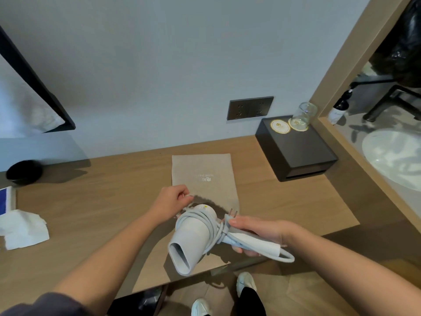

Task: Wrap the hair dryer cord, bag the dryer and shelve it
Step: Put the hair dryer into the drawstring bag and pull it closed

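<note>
Dryer wound, bag's mouth barely open: snag risk ahead

Right hand (257,233) is wrapped round the handle of the hair dryer (196,233), holding it in the air just above the near edge of the desk (102,201), nozzle aimed down toward the person. The cord (211,226) is coiled round the body and handle, and the plug (230,215) sticks up by the thumb, prongs bare. Left hand (173,201) has its fingers curled, pinching the near edge of the beige bag (205,176), which lies flat on the desk just beyond the dryer.

Bagging comes next by my read, and here's where it could go wrong. A loose loop (287,256) of cord hangs out past the end of the handle. If that catches on the bag's rim, the coils could slip and unwind. The prongs could hook the fabric too. One pinch lifts only one side of the opening, so the mouth may stay collapsed and the nozzle could simply shove the whole bag away across the wood. A hard shove sends it toward the black box (296,149) with the glass (305,115) on top. The right hand's grip covers only the handle, so nothing pins the turns on the body. Which shelf is meant, I cannot tell.
</note>
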`<act>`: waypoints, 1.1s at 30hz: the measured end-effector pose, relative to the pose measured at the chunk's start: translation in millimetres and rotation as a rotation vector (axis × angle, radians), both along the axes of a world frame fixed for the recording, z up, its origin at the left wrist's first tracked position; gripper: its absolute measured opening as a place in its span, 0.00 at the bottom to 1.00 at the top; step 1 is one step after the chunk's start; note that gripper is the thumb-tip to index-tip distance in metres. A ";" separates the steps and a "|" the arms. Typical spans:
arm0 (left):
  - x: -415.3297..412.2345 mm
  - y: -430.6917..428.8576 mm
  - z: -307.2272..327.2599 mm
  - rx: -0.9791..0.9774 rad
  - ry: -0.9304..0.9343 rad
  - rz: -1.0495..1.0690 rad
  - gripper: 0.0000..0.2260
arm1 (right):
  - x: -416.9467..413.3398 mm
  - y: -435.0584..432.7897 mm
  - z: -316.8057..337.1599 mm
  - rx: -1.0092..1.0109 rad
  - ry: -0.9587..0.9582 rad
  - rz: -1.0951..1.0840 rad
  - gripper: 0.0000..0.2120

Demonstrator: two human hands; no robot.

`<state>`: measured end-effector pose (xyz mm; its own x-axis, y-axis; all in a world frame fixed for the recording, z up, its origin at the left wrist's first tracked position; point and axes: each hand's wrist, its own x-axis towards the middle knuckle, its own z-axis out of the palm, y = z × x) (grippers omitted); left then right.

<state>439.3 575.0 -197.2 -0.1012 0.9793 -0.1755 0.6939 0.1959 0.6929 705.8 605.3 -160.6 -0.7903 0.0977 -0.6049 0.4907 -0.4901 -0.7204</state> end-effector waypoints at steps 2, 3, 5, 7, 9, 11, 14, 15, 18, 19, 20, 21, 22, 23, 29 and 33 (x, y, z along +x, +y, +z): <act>-1.5 -2.8 1.0 0.026 -0.016 -0.035 0.07 | -0.4 1.8 -5.5 -0.038 0.004 0.024 0.28; -2.5 -4.6 1.5 0.036 -0.027 -0.059 0.07 | -0.4 3.2 -7.9 -0.048 -0.008 0.030 0.28; -4.3 -7.9 3.0 0.047 -0.013 -0.108 0.06 | 0.6 6.0 -11.9 -0.064 -0.025 0.015 0.26; -7.1 -10.7 4.2 0.045 0.025 -0.145 0.05 | 2.1 8.8 -16.4 -0.082 -0.033 -0.024 0.26; -11.7 -13.1 5.1 0.039 0.033 -0.169 0.05 | 3.9 11.9 -20.1 -0.088 -0.038 -0.055 0.27; -15.9 -14.7 5.1 0.038 0.005 -0.163 0.04 | 5.1 14.8 -22.3 -0.082 -0.061 -0.069 0.28; -16.5 -14.3 6.5 0.019 -0.024 -0.142 0.05 | 3.2 16.2 -25.3 -0.082 -0.080 -0.077 0.28; -16.8 -14.1 6.5 0.013 -0.028 -0.139 0.08 | 2.2 16.6 -27.0 -0.083 -0.084 -0.085 0.28; -23.5 -16.4 7.4 0.005 -0.020 -0.087 0.13 | 0.7 16.7 -29.7 -0.045 -0.144 -0.132 0.28; -25.9 -17.2 7.7 0.002 -0.016 -0.063 0.13 | 0.7 16.0 -29.2 -0.012 -0.180 -0.147 0.28; -26.8 -18.1 8.0 -0.004 -0.012 -0.048 0.12 | 0.5 14.5 -28.7 0.021 -0.211 -0.164 0.28; -25.5 -18.4 8.8 -0.007 -0.009 -0.042 0.11 | 0.0 12.4 -27.9 0.052 -0.231 -0.182 0.28; -22.7 -18.9 9.9 -0.006 -0.001 -0.043 0.10 | -0.6 9.7 -26.8 0.074 -0.236 -0.200 0.28; -19.4 -18.9 10.7 -0.001 0.007 -0.044 0.09 | -0.9 7.6 -26.0 0.081 -0.236 -0.216 0.29; -9.2 -20.1 -0.6 0.003 0.018 0.007 0.04 | 4.0 3.5 -28.1 -0.111 -0.163 -0.332 0.31; -5.9 -20.5 -13.1 -0.033 -0.079 0.103 0.07 | -1.3 5.7 -28.3 -0.103 -0.105 -0.317 0.30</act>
<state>433.4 554.5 -210.3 -0.1855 0.9580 -0.2185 0.6124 0.2866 0.7367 704.5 611.0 -188.9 -0.6636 0.2625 -0.7005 0.3712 -0.6974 -0.6130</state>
